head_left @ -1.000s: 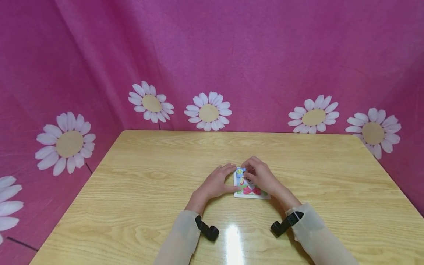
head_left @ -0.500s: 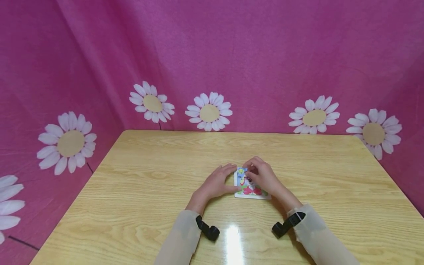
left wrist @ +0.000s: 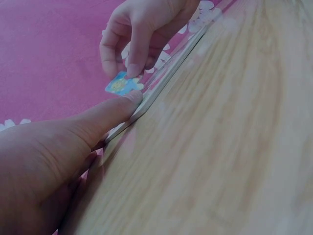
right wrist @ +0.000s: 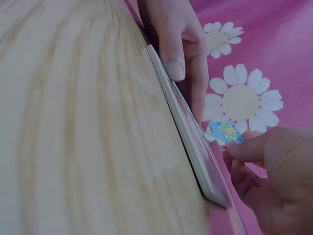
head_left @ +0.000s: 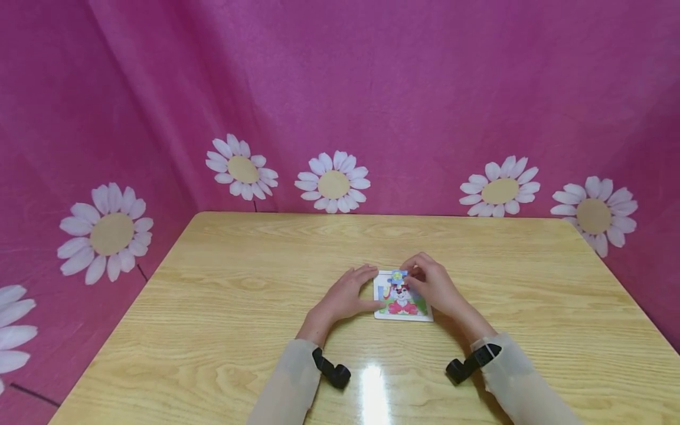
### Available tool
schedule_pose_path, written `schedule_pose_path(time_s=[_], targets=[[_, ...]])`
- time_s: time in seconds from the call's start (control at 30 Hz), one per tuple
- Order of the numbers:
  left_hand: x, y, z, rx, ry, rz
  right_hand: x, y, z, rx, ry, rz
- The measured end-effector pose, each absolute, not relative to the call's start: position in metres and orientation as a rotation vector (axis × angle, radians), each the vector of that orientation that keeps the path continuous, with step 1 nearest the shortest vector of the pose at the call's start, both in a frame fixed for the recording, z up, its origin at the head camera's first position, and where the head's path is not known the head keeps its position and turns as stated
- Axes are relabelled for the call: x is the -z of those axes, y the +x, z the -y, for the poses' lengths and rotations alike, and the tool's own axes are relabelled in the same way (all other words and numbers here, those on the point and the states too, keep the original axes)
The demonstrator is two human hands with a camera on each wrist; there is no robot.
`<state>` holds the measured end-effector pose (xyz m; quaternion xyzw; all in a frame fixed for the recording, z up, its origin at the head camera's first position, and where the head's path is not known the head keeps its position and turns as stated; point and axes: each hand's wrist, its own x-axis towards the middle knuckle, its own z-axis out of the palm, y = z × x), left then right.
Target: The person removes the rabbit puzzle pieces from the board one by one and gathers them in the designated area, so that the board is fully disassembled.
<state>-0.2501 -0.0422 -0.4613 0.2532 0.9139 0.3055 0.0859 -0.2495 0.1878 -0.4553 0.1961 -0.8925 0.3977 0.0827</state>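
A small jigsaw puzzle (head_left: 399,319) with a white frame and a cartoon animal picture lies on the table. My left hand (head_left: 344,293) rests along its left side, thumb on the frame and picture near the front, fingers fairly straight at the far left corner. My right hand (head_left: 434,288) pinches a blue puzzle piece (head_left: 397,276) with a yellow sun-like figure between thumb and fingers. In the right wrist view the piece (right wrist: 226,131) is raised and tilted above the board (right wrist: 181,117). A pale bare area shows at the picture's upper left.
The wooden table (head_left: 239,265) extends around the puzzle on all sides. Behind and to the left hangs a pink cloth (head_left: 398,88) with large white flowers. A black camera strap (head_left: 333,369) sits on each wrist.
My right hand has lifted the sun piece out of the upper left corner and carried it to the right, baring pale board there. My left hand has stayed in place.
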Motion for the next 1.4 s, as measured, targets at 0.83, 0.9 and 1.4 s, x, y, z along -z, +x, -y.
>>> schedule_pose_path(time_s=[0.83, 0.9, 1.4], targets=[[0.461, -0.249, 0.043, -0.929, 0.759, -2.713, 0.458, -0.241, -0.236, -1.087, 0.512, 2.634], [0.460, -0.249, 0.043, -0.931, 0.761, -2.711, 0.458, -0.241, -0.240, -1.087, 0.514, 2.624], [0.460, -0.248, 0.043, -0.940, 0.760, -2.711, 0.456, -0.236, -0.265, -1.039, 0.433, 2.700]])
